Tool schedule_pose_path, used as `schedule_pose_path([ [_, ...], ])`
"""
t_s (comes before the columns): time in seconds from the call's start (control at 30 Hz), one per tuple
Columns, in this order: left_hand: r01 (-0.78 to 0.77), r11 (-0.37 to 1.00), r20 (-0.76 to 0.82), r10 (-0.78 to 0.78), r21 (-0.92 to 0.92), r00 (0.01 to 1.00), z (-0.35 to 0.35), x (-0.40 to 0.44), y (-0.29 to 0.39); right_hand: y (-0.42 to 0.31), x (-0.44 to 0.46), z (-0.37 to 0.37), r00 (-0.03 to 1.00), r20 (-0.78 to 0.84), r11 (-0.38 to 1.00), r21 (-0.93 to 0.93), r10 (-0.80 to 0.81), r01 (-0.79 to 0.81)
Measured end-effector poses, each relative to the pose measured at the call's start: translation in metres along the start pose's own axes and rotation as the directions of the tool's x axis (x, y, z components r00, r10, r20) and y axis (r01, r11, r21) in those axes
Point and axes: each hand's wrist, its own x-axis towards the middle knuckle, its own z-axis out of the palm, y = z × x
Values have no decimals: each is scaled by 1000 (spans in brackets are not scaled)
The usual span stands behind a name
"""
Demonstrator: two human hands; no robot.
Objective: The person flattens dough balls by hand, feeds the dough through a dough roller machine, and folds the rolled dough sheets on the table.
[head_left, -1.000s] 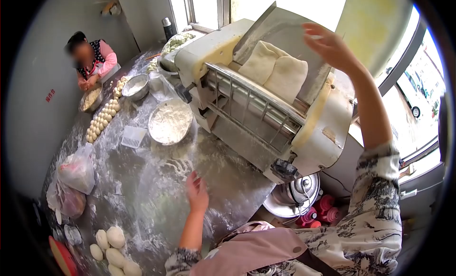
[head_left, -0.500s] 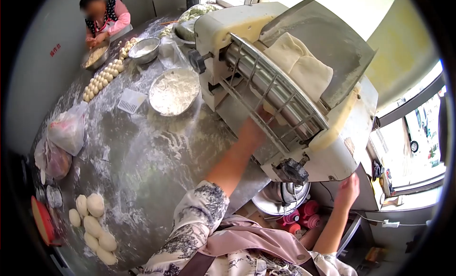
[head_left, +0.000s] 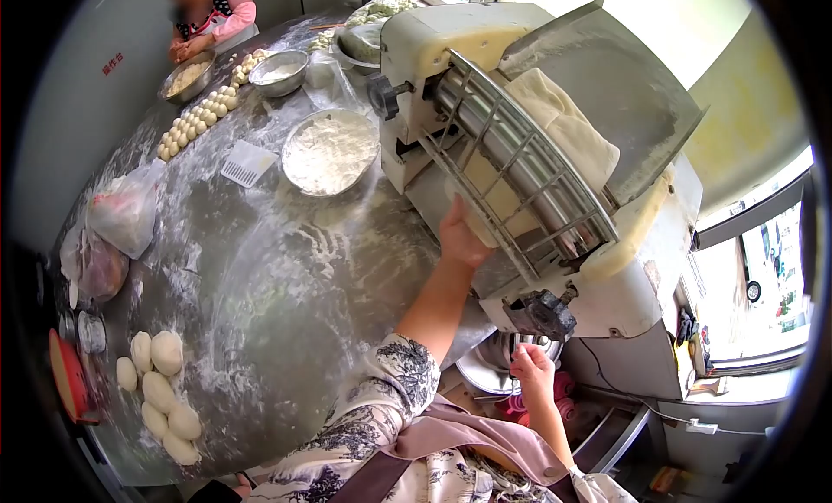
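Observation:
A dough sheeter (head_left: pixel 646 260) with steel rollers (head_left: pixel 529 165) behind a wire guard (head_left: pixel 498 178) fills the right of the head view. On its upper tray lies a folded slab of dough (head_left: pixel 568 126). A flat dough sheet (head_left: pixel 490 191) comes out below the rollers. My left hand (head_left: pixel 465 236) is at the outlet, closed on the lower end of this sheet; the fingers underneath are partly hidden. Below the sheeter's black knob (head_left: pixel 542 315), my right hand (head_left: pixel 533 369) hovers with its fingers curled in and nothing visible in them.
A bowl of flour (head_left: pixel 331 152), a white scraper (head_left: pixel 249 163) and rows of small dough balls (head_left: pixel 198 122) lie on the floured steel table (head_left: pixel 286 330). Larger dough pieces (head_left: pixel 160 390) sit at lower left, near plastic bags (head_left: pixel 126 221). A co-worker (head_left: pixel 208 18) stands at the far end.
Dough now shows below the rollers, and the slab on the tray has slid further in. My left hand has come partly out from under the guard. My right hand moved left, below the knob.

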Motion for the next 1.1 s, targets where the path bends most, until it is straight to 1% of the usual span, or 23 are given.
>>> schedule_pose_path([
  [0.1, 13, 999, -8, -13, 32, 1000, -14, -6, 12, -10, -1, 24, 995, 90, 989, -148, 41, -27],
  [0.17, -12, 996, -15, 13, 92, 1000, -20, -15, 22, -9, -2, 38, 984, 167, 974, -227, 64, -24],
  [0.2, -21, 992, -18, 24, 123, 1000, -22, -21, 28, -4, 1, 45, 974, 210, 972, -230, 86, -36],
  [0.3, -55, 996, -35, 57, 69, 998, -24, -41, 45, 8, 11, 72, 941, 300, 964, -251, 158, -82],
  [0.37, -10, 998, -18, 11, 54, 1000, -23, -53, 59, 6, 18, 94, 922, 330, 963, -235, 205, -130],
  [0.4, 11, 999, -9, -10, 49, 1000, -22, -60, 64, 15, 32, 101, 902, 390, 973, -201, 187, -115],
  [0.47, -21, 994, -47, 26, 106, 999, -16, -72, 71, 30, 65, 120, 869, 458, 972, 46, 185, -231],
  [0.53, -49, 989, -90, 62, 139, 994, -9, -83, 76, 3, 77, 153, 903, 356, 935, 168, 239, -314],
  [0.6, -73, 987, -141, 94, 144, 986, -3, -93, 79, 8, 118, 166, 876, 472, 865, 394, 100, -311],
  [0.7, -99, 976, -218, 141, 192, 966, 4, -108, 89, -40, 122, 193, 885, 431, 734, 656, -177, -173],
  [0.8, -116, 971, -177, 154, 208, 972, 0, -123, 104, -56, 144, 201, 843, 409, 560, 813, -349, -162],
  [0.9, -107, 957, -207, 166, 270, 964, 9, -139, 117, -64, 159, 199, 714, 466, 467, 857, -523, -217],
  [1.0, -101, 961, -215, 159, 257, 964, 19, -159, 131, -62, 188, 197, 566, 414, 411, 901, -713, -141],
  [1.03, -102, 953, -232, 172, 284, 957, 24, -165, 135, -65, 193, 199, 521, 400, 396, 910, -754, -124],
  [1.1, -101, 937, -265, 197, 336, 944, 35, -177, 140, -68, 198, 199, 486, 390, 397, 913, -782, -95],
])
